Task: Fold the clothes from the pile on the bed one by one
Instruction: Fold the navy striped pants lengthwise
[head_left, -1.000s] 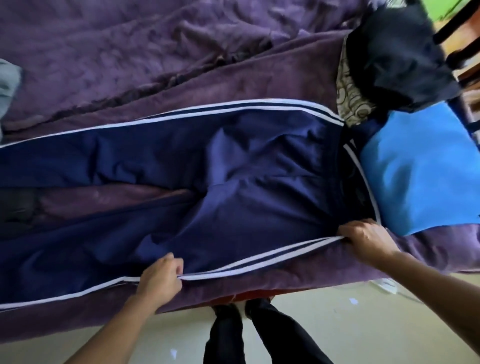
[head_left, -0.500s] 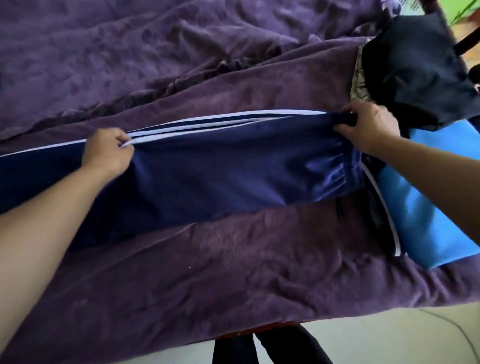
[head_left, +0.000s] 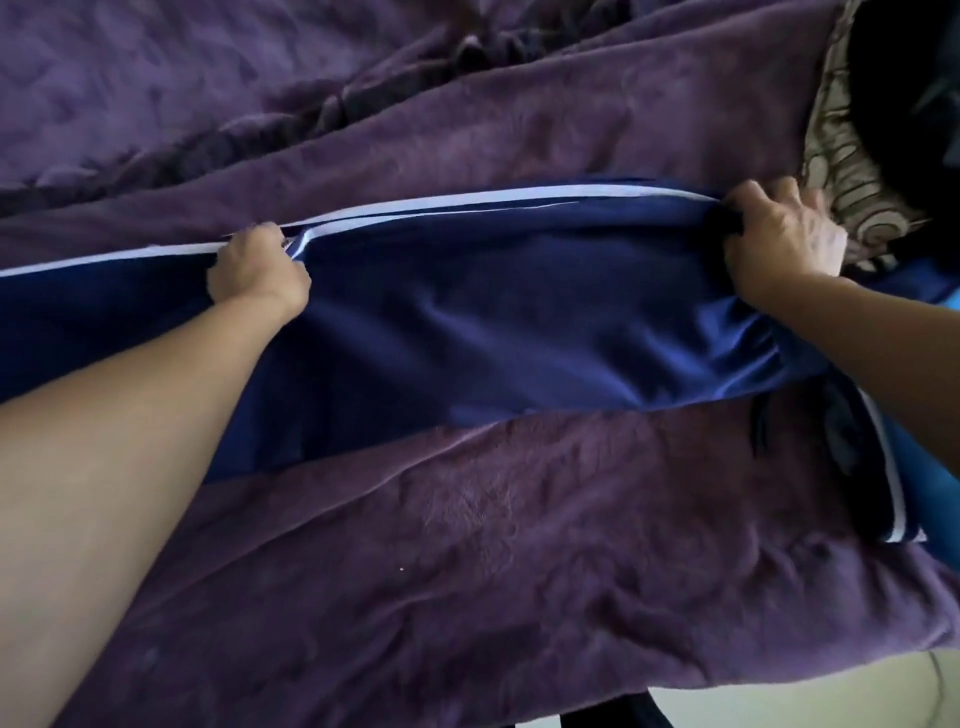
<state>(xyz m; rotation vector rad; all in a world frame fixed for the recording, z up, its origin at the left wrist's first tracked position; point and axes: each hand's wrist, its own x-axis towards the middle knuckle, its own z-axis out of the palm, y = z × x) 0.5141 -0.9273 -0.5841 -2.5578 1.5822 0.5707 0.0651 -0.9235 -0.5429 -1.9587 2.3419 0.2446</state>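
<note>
Obs.: navy track pants (head_left: 493, 322) now lie doubled lengthwise across the purple blanket (head_left: 467, 545) on the bed, running left to right.

Change over the last second: the pants were spread flat with both legs apart, and both hands held the near striped edge at the near side of the bed. That edge has been carried over to the far side. The white side stripes (head_left: 467, 200) of both legs now sit together along the far edge, almost lined up, with a small offset near the left hand. The near strip of blanket, covered before, is bare.

Left hand (head_left: 257, 270): fingers closed, pinching the striped seam partway down the leg.
Right hand (head_left: 784, 236): fingers curled round the waistband end, at the far right.

The pile is just beyond the right hand: a patterned cloth (head_left: 841, 176) and a dark garment (head_left: 904, 78), with a blue cloth (head_left: 935, 483) at the right edge.

Judgement: the leg-on-leg fold is essentially made and the hands have not let go. The left end of the legs is out of view. Crosswise folds remain for this garment, and the pile is not yet worked through.
</note>
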